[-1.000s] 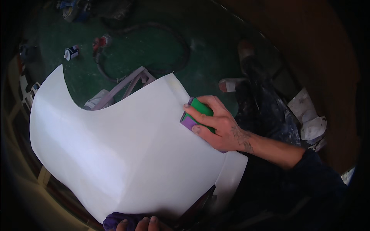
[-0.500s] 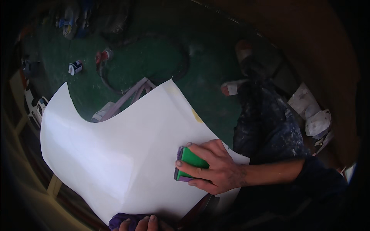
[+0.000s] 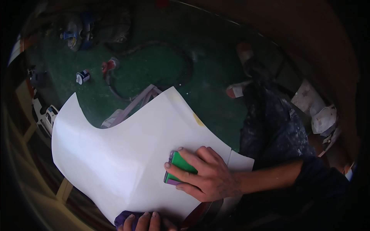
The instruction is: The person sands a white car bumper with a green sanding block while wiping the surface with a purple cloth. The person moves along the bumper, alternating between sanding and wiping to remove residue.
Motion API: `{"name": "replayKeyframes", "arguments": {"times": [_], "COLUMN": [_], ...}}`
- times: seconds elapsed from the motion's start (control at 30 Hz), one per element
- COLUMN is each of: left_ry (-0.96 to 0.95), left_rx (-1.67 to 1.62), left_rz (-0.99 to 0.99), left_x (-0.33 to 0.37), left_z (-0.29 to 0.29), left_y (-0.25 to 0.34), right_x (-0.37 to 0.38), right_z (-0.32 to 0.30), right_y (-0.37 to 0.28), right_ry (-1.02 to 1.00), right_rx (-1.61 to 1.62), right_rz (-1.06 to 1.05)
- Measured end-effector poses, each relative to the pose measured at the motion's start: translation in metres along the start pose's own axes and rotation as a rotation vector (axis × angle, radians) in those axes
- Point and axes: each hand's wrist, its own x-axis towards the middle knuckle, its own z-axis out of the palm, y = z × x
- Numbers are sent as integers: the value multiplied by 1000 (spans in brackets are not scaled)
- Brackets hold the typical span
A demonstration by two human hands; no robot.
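A large white curved car body panel (image 3: 104,154) lies in front of me, with a yellowish patch (image 3: 198,119) near its right edge. My right hand (image 3: 208,173) is closed over a green sanding block (image 3: 183,163), fingers spread across its top. Purple abrasive paper (image 3: 174,181) shows along the block's lower edge, and the block rests on the panel. At the bottom edge of the view, my left hand (image 3: 144,222) is curled over a purple cloth (image 3: 124,218) at the panel's near rim. Its palm is out of sight.
A stand's bar (image 3: 135,103) shows behind the panel. On the green floor (image 3: 150,61) are a small can (image 3: 82,77), a red tool (image 3: 109,65) and a dark hose (image 3: 189,63). Legs in paint-spattered dark trousers (image 3: 273,127) are at the right, beside crumpled white material (image 3: 323,119).
My right hand has slid the sanding block left and slightly nearer over the panel. My left hand stays on the cloth. The whole view has shifted a little.
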Motion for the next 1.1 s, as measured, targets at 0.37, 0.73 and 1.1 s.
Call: {"name": "replayKeyframes", "arguments": {"times": [0.37, 0.73, 1.1], "left_ry": [-2, 5, 108], "left_rx": [-54, -78, -168], "left_rz": [7, 25, 70], "left_x": [-3, -2, -18], "left_z": [5, 4, 5], "left_y": [-2, -5, -13], "right_x": [-14, -10, 49], "right_z": [-23, -21, 15], "right_y": [51, 46, -24], "right_ry": [-21, 5, 27], "right_rx": [-34, -46, -1], "right_rz": [109, 82, 72]}}
